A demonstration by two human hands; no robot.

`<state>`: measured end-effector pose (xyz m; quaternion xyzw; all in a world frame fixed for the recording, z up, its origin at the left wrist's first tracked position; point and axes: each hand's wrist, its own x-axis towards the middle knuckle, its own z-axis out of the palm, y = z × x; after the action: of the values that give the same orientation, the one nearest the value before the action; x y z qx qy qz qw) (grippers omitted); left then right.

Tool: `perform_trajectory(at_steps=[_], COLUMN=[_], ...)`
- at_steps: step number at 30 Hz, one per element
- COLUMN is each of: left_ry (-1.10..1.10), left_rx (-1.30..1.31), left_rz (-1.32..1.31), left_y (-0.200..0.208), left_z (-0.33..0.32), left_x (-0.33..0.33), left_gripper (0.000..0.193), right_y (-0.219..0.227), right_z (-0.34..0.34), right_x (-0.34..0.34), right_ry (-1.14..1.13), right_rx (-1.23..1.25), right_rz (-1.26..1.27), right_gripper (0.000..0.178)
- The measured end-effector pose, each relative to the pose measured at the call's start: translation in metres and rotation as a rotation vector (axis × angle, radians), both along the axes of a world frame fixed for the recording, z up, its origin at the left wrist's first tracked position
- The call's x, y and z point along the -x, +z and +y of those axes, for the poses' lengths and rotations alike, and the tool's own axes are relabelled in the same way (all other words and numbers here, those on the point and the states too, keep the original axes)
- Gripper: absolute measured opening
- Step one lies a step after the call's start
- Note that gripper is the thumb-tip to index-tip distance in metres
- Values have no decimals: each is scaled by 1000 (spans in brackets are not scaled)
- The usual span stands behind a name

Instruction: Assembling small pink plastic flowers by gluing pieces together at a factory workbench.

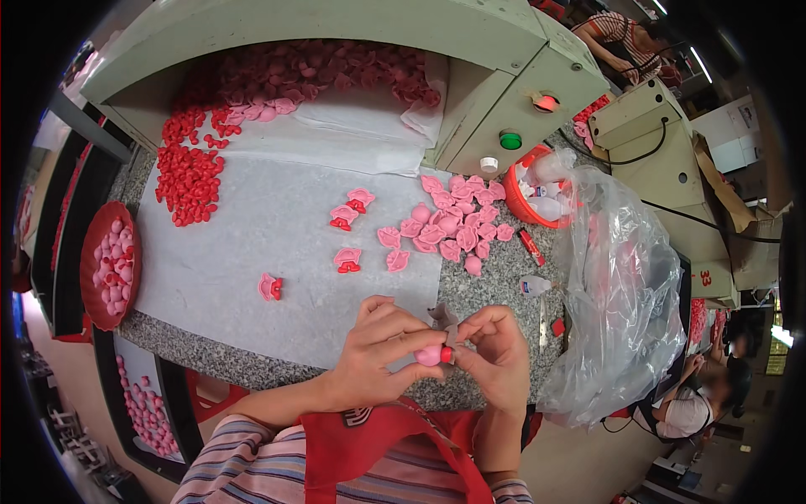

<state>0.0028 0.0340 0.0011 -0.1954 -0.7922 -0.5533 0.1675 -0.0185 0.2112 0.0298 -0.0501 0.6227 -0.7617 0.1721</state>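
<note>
Near the table's front edge, my left hand (pixel 382 344) is closed around a small pink plastic piece (pixel 427 356) with a red part (pixel 447 354) at its right end. My right hand (pixel 501 357) comes up to that red end, thumb and fingers pinched. A thin grey curled strip (pixel 442 317), perhaps paper, sticks up between the hands and runs to the right fingertips. On the white paper sheet (pixel 252 244) ahead lie several pink pieces joined to red ones, one piece (pixel 270 287) apart on the left. Loose pink pieces (pixel 449 227) lie heaped to the right.
Small red parts (pixel 189 181) are piled at the far left, before a pale green machine (pixel 478 118) holding more pink pieces. A red bowl (pixel 87 277) stands left. An orange basket (pixel 512 193), small bottle (pixel 532 286), red tube (pixel 531 247) and plastic bag (pixel 621 311) are at right.
</note>
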Motion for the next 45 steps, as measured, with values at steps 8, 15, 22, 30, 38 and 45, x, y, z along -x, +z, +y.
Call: perform_trajectory(at_steps=[8,15,22,30,38,45], left_ry=[26,124,245,242,229,221], left_rx=[44,-3,71,60,29,31], left_rz=[51,52,95,112,141,134], left_y=[-1,-2,-7,-10,-1,-2], left_z=[8,3,5,6,8,10], left_x=[0,5,2,0,1,-2], left_gripper=[39,39,38,42,45,44], right_y=[-11,5,2,9,-4,-2], right_z=[-16,-24,-39,0,58,33], right_x=[-1,-20,-30,-32,-21,-26], right_ry=[-225,-234,-267,-272,-656,-549], right_rx=[39,-360,-880,-1021,-1289,-963], right_rz=[-67,490,875,780,582,634], right_gripper=[19,20,20,14,12,15])
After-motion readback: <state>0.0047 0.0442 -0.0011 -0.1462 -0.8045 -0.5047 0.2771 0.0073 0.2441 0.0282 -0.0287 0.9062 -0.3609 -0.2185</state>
